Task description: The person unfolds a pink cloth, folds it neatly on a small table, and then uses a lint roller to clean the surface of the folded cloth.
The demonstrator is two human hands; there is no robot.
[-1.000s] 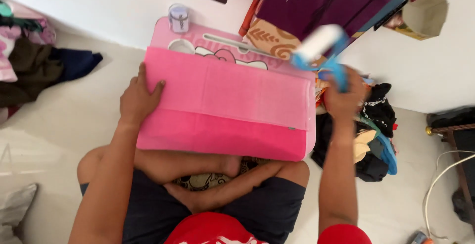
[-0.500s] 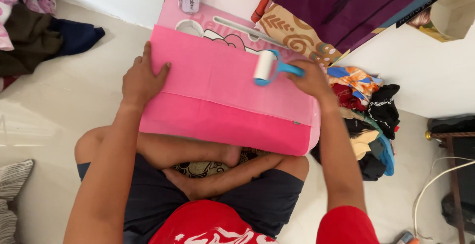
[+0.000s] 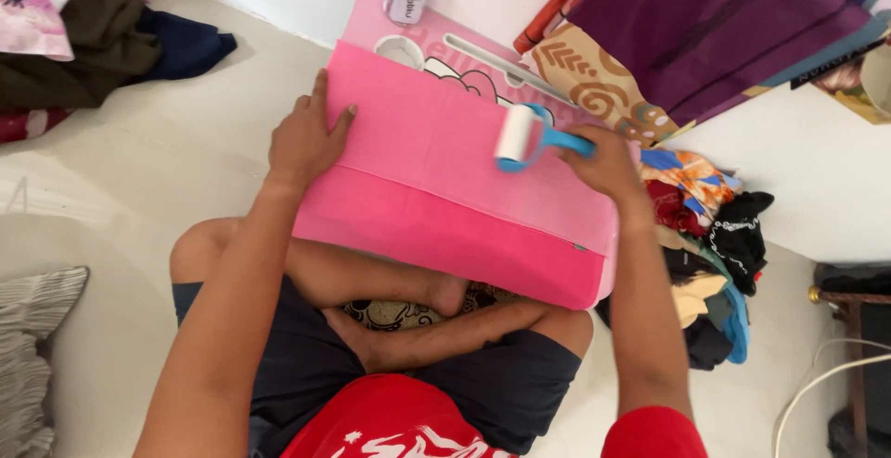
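Blue lint roller [image 3: 529, 138] in right hand [image 3: 605, 163] grip, on pink cloth [image 3: 445, 180]

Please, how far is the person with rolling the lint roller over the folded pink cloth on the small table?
Done: the folded pink cloth lies flat on the pink lap table. In hand: the left hand presses its left edge, and the right hand holds the blue-handled lint roller, its white roll on the cloth's upper right part. Left: the cloth shows no mark of cleaned area, so I cannot tell how much remains. A clothes pile lies beside.
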